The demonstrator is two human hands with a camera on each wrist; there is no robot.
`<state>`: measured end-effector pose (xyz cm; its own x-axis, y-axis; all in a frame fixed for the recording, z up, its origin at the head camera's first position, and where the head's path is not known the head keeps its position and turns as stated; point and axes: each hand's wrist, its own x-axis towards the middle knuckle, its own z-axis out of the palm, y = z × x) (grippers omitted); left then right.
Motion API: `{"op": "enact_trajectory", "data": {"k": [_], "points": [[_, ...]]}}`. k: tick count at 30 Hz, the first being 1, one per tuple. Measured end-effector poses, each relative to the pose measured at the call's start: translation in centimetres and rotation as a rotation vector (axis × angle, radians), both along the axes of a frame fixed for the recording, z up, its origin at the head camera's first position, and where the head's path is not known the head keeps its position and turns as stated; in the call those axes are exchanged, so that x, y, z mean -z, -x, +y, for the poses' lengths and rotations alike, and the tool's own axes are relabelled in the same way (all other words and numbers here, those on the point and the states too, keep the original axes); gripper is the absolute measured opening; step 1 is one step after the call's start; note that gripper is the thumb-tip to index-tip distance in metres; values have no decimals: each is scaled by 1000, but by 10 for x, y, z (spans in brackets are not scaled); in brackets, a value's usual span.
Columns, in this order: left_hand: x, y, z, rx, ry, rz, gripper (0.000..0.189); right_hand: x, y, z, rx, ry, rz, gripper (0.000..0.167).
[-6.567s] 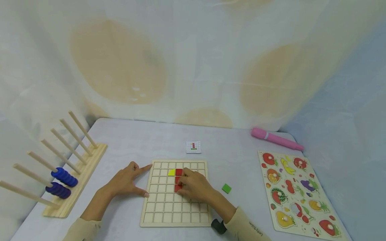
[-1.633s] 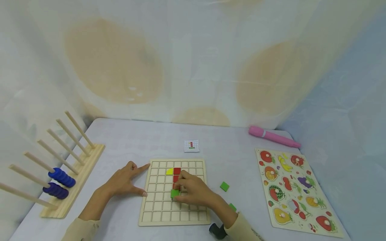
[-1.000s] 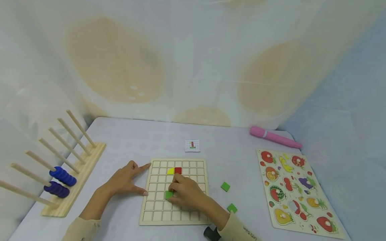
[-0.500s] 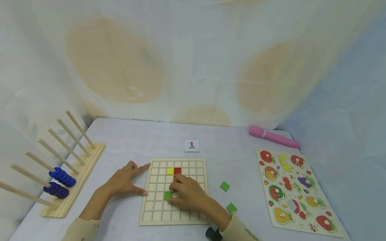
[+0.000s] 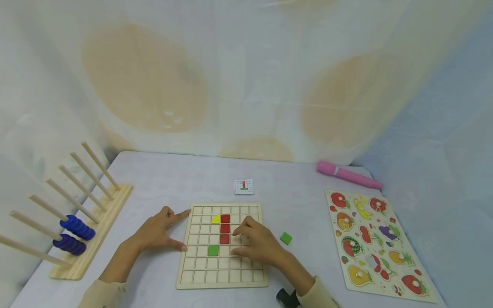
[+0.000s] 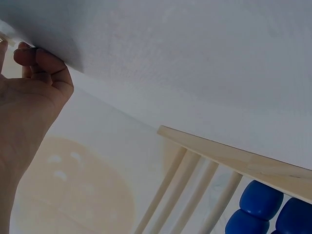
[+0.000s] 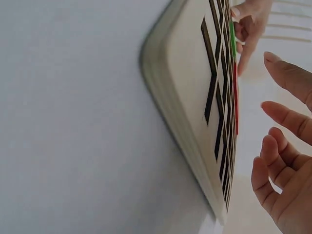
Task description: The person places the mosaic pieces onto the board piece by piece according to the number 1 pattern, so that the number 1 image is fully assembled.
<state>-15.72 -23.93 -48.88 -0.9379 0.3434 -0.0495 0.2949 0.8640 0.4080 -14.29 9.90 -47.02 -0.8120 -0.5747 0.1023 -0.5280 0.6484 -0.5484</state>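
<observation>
On the table lies a wooden grid board (image 5: 200,277). Three red square tiles (image 5: 224,228) form a column in it, with a yellow piece (image 5: 215,219), rounded on one side, left of the top one. A green square tile (image 5: 213,250) sits in a cell just below and left of the column. My left hand (image 5: 155,231) touches the board's left edge with outstretched index finger and thumb. Over the board's right half is my right hand (image 5: 262,244), thumb and index finger apart with nothing between them; the right wrist view shows those fingers (image 7: 282,117) spread above the grid.
Right of the board lies a loose green tile (image 5: 286,238). A small pattern card (image 5: 244,186) lies beyond it. At left stands a peg rack (image 5: 111,205) with blue and purple rings; at right are a fruit puzzle board (image 5: 369,239) and a pink marker (image 5: 348,174).
My right hand brought a green tile onto the board, set it in a cell, let go and drew back to the right. Another loose green tile is now hidden by the right arm. The left hand stayed.
</observation>
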Motion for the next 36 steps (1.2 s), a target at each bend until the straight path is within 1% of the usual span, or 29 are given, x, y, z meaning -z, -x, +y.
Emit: {"op": "enact_trajectory", "data": {"k": [7,13,17,22,27,36], "points": [[-2,-1,0,2,-4,-7,113,6,0,18,31,79,-69,42],[-3,-1,0,3,-7,-4,112,9,-1,33,65,125,-69,42],[-3,-1,0,-8,-5,-9,112,8,-1,43,113,141,-75,41],[-4,-1,1,-9,-7,-15,112,10,-2,57,174,121,-64,42],[-4,-1,1,-5,-6,-9,112,11,-3,70,217,93,-45,44],[-5,-1,2,-11,-4,-19,113,9,-2,89,362,68,-67,44]]}}
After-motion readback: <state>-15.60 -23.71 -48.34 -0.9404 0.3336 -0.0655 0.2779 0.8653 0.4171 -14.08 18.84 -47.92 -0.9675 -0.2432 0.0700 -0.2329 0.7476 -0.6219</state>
